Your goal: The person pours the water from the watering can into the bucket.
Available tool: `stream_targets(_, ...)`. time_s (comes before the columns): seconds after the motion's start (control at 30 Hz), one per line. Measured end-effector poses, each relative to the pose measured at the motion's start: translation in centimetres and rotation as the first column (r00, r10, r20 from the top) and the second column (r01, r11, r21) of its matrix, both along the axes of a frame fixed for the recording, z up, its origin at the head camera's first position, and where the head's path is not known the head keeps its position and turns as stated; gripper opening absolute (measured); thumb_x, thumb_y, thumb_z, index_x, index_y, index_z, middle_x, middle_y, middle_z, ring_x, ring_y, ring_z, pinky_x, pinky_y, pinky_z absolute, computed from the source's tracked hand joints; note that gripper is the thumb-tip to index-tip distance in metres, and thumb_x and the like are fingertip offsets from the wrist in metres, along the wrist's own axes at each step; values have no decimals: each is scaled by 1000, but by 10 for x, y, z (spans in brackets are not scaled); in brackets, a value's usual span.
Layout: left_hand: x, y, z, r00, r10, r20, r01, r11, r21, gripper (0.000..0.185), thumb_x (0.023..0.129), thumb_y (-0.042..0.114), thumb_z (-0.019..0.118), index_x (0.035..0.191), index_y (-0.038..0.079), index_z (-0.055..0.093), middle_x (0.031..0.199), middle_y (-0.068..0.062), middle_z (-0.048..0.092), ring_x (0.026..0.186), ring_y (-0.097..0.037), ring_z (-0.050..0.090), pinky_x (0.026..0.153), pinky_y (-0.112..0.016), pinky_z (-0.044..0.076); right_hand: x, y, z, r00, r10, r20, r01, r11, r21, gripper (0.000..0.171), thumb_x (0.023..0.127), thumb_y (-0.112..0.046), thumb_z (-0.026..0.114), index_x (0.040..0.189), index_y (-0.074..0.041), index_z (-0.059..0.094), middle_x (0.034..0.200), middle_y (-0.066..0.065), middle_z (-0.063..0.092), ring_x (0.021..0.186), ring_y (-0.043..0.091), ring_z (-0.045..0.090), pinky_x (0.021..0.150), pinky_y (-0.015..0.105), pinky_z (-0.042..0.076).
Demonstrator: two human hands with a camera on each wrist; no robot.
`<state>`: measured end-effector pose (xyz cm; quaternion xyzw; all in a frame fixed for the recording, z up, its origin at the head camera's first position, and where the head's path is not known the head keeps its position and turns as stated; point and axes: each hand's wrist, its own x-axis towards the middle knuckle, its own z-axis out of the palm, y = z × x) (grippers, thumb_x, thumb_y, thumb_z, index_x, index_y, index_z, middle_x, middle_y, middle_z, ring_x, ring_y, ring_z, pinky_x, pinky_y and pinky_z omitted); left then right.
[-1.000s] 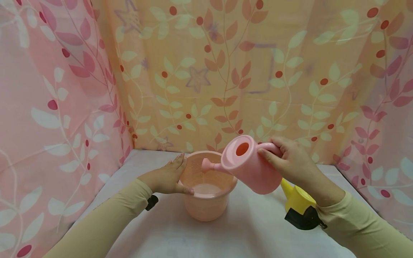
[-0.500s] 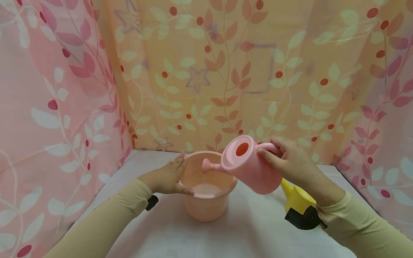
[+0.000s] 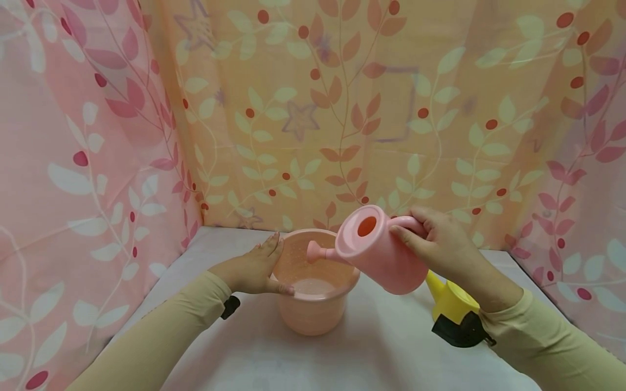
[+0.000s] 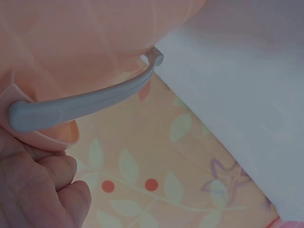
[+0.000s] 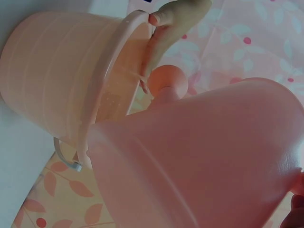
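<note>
A peach bucket (image 3: 313,316) stands upright on the white surface. My left hand (image 3: 250,270) rests on its left rim, fingers extended and thumb lying over the near edge. In the left wrist view, those fingers sit below one end of the bucket's grey handle (image 4: 90,103). My right hand (image 3: 442,239) grips the handle of a pink watering can (image 3: 391,263), tilted left so that its spout reaches over the bucket. Thin streaks of water leave the round sprinkler head (image 5: 168,80). Droplets dot the bucket's inner wall.
A yellow spouted object (image 3: 455,302) stands to the right, partly hidden by my right wrist and its black strap mount (image 3: 462,331). Patterned leaf curtains (image 3: 342,108) enclose the back and both sides of the white table surface (image 3: 391,347).
</note>
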<state>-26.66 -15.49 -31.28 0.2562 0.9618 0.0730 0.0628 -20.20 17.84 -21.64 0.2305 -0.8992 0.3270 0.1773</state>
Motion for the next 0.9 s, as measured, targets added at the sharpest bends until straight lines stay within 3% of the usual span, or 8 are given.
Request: stream_targets(0.9, -1, 1, 0, 1000, 5, 8, -5, 1000, -11, 124, 64, 82, 47, 145, -2, 6, 152, -18, -3, 139, -26, -3, 111, -44, 10, 0, 0, 2, 1000, -18, -14, 18, 999, 31, 20, 86, -31, 63, 88, -12, 59, 73, 0, 61, 69, 19, 54, 59, 26, 51)
